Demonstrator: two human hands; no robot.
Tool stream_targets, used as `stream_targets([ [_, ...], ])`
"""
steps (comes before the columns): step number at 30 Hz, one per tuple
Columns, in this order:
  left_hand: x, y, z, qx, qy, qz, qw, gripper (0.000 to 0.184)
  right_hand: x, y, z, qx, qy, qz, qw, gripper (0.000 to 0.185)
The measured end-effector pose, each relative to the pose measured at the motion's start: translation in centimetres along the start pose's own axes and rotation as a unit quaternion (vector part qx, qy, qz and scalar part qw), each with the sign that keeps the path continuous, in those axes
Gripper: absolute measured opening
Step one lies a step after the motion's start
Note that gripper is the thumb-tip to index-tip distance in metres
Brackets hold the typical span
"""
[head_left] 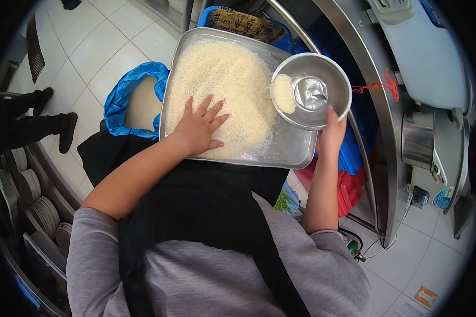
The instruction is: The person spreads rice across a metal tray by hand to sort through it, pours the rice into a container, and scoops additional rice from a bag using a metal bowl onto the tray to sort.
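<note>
A wide metal tray [296, 151] rests across my lap, heaped with pale uncooked rice [222, 79]. My left hand [198, 127] lies palm down on the rice with its fingers spread. My right hand [333, 129] grips the near right rim of a round metal bowl [338, 79] at the tray's right edge. A small clump of rice sits against the bowl's left inner wall, and the bowl looks tilted toward the tray. Left of the tray stands an open blue plastic bag [116, 100] with more pale grain inside.
Behind the tray is a blue bin [209, 16] holding a brown printed sack. A steel counter [354, 42] curves along the right, with a pot [418, 137] beyond it. Stacked plates [45, 214] fill a rack at lower left. Another person's dark shoes [67, 132] stand on the tiles.
</note>
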State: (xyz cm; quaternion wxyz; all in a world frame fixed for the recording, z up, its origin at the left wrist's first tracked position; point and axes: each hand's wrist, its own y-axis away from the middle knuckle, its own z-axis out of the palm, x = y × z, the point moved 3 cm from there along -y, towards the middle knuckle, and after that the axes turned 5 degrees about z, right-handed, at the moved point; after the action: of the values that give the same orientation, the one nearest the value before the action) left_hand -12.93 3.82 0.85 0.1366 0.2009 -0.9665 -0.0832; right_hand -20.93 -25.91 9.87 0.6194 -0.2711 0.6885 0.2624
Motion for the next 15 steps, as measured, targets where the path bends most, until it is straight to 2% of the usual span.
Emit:
stream_targets([
  [1, 0.0, 0.0, 0.0, -0.003, 0.002, -0.003, 1.000, 0.074, -0.4, 0.1, 0.2, 0.008, 0.075, -0.024, 0.997, 0.042],
  [2, 0.0, 0.0, -0.1, -0.007, 0.003, -0.008, 1.000, 0.074, -0.6, 0.1, 0.2, 0.009, 0.075, -0.025, 0.997, 0.042],
  [5, 0.0, 0.0, -0.1, -0.008, 0.003, -0.006, 1.000, 0.074, -1.7, 1.0, 0.8, 0.026, -0.105, 0.077, 0.991, 0.037],
  [10, 0.1, 0.0, -0.4, 0.001, 0.004, -0.007, 1.000, 0.073, -1.1, 0.6, -0.1, 0.019, -0.119, 0.097, 0.988, 0.037],
  [12, 0.4, -0.4, -0.6, -0.008, 0.010, -0.011, 1.000, 0.071, -1.0, 0.8, -0.4, 0.024, -0.046, 0.039, 0.998, 0.037],
  [13, 0.5, -1.1, -1.0, 0.032, -0.003, -0.015, 0.999, 0.069, -0.8, 0.8, -0.5, 0.027, -0.046, 0.040, 0.998, 0.037],
  [14, 0.6, -1.8, -1.4, 0.072, -0.016, -0.019, 0.997, 0.067, -0.9, 0.8, -0.5, 0.032, 0.021, -0.001, 0.999, 0.039],
  [15, 0.7, -2.8, -1.2, 0.072, -0.017, -0.017, 0.997, 0.067, -1.1, 0.8, -0.5, 0.036, 0.088, -0.044, 0.995, 0.040],
])
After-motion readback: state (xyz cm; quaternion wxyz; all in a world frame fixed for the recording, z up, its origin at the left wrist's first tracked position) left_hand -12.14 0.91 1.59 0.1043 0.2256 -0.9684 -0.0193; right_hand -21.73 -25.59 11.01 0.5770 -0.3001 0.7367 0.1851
